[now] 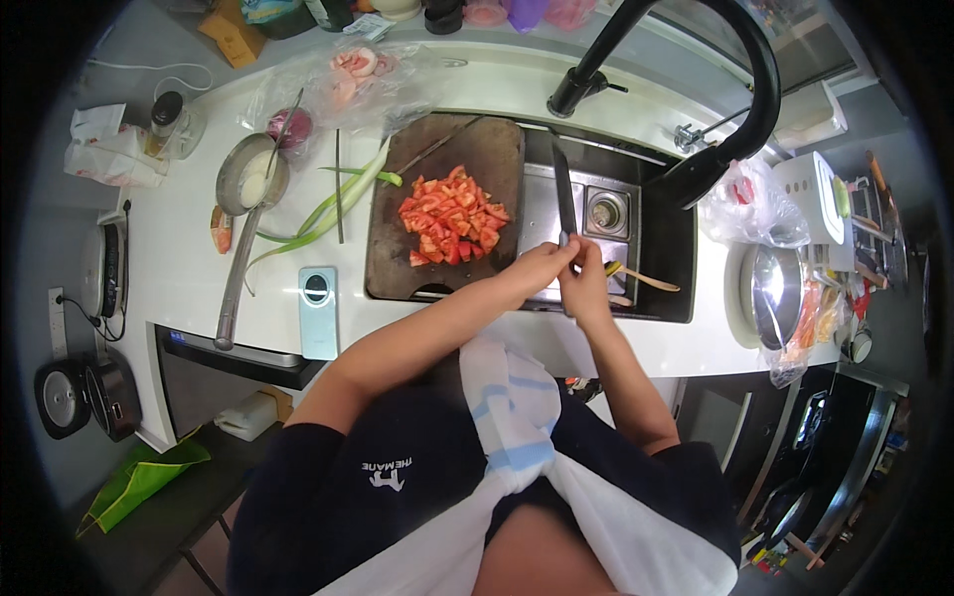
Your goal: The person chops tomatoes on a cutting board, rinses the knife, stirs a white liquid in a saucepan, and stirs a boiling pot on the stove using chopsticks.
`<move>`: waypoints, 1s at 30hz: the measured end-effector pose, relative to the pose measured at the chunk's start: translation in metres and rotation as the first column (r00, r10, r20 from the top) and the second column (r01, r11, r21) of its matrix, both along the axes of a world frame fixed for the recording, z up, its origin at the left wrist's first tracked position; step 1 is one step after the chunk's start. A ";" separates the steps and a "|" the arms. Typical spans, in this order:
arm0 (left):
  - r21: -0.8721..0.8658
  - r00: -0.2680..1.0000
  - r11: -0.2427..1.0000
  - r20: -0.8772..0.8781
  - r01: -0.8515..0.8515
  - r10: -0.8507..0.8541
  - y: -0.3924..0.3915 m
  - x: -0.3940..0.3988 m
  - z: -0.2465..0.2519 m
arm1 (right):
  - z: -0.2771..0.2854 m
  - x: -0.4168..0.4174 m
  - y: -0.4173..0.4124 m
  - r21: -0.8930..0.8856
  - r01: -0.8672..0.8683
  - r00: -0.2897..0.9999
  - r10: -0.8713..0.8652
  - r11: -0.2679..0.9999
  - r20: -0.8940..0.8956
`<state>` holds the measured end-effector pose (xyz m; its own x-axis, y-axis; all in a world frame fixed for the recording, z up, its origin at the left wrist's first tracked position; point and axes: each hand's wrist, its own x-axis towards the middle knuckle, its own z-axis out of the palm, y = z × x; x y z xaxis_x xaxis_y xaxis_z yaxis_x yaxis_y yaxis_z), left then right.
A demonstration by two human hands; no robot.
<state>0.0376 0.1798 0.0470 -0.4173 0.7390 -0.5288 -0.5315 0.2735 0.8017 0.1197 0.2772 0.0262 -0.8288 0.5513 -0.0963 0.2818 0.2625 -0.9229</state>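
Note:
My right hand [585, 287] grips the handle of a kitchen knife [564, 186] over the sink, its dark blade pointing away from me. My left hand [544, 266] meets it there, fingers closed at the base of the blade; part of the grip is hidden. Left of the hands lies a brown cutting board [387, 257], partly across the sink [667, 290]. A heap of chopped tomato [453, 216] rests on the board. Green onions [328, 216] stretch from the counter onto the board's left edge. Beside my right hand, a light-coloured utensil handle [648, 280] sticks up in the sink.
A black faucet [760, 89] arches over the sink's right side. Leftward on the counter are a small pan [238, 261] with pale contents, chopsticks [339, 186] and a phone [319, 316]. Bagged meat [361, 71] sits behind. At right stands a metal bowl [775, 298].

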 end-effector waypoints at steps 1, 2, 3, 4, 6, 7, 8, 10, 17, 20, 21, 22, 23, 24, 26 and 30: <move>-0.011 0.999 1.000 0.035 -0.013 0.013 0.012 0.003 -0.008 | -0.002 0.010 0.000 -0.013 -0.012 1.000 0.011 1.000 -0.014; -0.057 0.998 0.997 0.011 -0.061 0.062 0.020 0.008 -0.016 | -0.001 0.018 0.003 -0.017 -0.038 0.999 0.038 0.999 -0.018; -0.062 0.996 0.995 0.020 -0.081 0.083 0.025 0.013 -0.019 | 0.008 0.024 0.007 0.023 -0.081 0.995 0.079 0.996 0.067; -0.071 0.994 0.992 0.023 -0.101 0.102 0.028 0.015 -0.020 | 0.015 0.030 0.015 -0.085 -0.137 0.988 0.142 0.987 0.054; -0.106 0.994 0.990 0.038 -0.095 0.100 0.030 0.011 -0.019 | 0.033 0.033 0.054 -0.403 -0.225 0.963 0.266 0.887 0.050; -0.092 0.983 0.989 0.135 -0.116 0.128 0.032 0.009 -0.020 | 0.040 0.030 0.087 -0.592 -0.225 0.946 0.320 0.774 0.058; -0.084 0.961 0.986 0.227 -0.142 0.158 0.033 0.007 -0.022 | 0.036 0.024 0.119 -0.497 -0.158 0.971 0.225 0.853 0.078; -0.097 0.923 0.986 0.349 -0.138 0.164 0.034 0.005 -0.034 | 0.016 -0.004 0.191 -0.192 -0.122 0.985 0.143 0.974 0.100; -0.189 0.852 0.981 0.505 -0.045 0.137 0.059 0.006 -0.034 | 0.038 -0.177 0.257 0.125 -0.366 0.931 0.359 0.922 0.070; -0.177 0.854 0.984 0.515 0.017 0.078 0.071 0.005 -0.048 | 0.033 -0.220 0.251 0.172 -0.481 0.876 0.460 0.860 0.145; -0.181 0.855 0.983 0.513 0.020 0.077 0.075 0.006 -0.046 | 0.027 -0.230 0.257 0.173 -0.519 0.853 0.493 0.837 0.169; -0.183 0.857 0.983 0.511 0.027 0.071 0.080 0.005 -0.040 | 0.022 -0.237 0.267 0.211 -0.552 0.833 0.521 0.807 0.189; -0.184 0.859 0.982 0.508 0.036 0.063 0.084 0.005 -0.034 | 0.016 -0.242 0.276 0.247 -0.583 0.812 0.545 0.774 0.211; -0.168 0.831 0.986 0.551 0.017 0.080 0.087 0.004 -0.027 | 0.013 -0.247 0.280 0.282 -0.623 0.782 0.578 0.730 0.231; -0.104 0.803 0.994 0.595 0.031 0.037 0.093 0.003 -0.023 | 0.019 -0.252 0.275 0.213 -0.612 0.789 0.568 0.761 0.235; -0.076 0.768 0.997 0.640 0.022 0.032 0.107 0.007 -0.016 | 0.021 -0.241 0.276 0.067 -0.519 0.844 0.499 0.852 0.196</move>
<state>0.0445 0.2865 0.0307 0.0340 0.6851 -0.7277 -0.9154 0.3135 0.2524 -0.1215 0.5530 0.0475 -0.9730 0.0714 -0.2197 0.2249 0.5102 -0.8301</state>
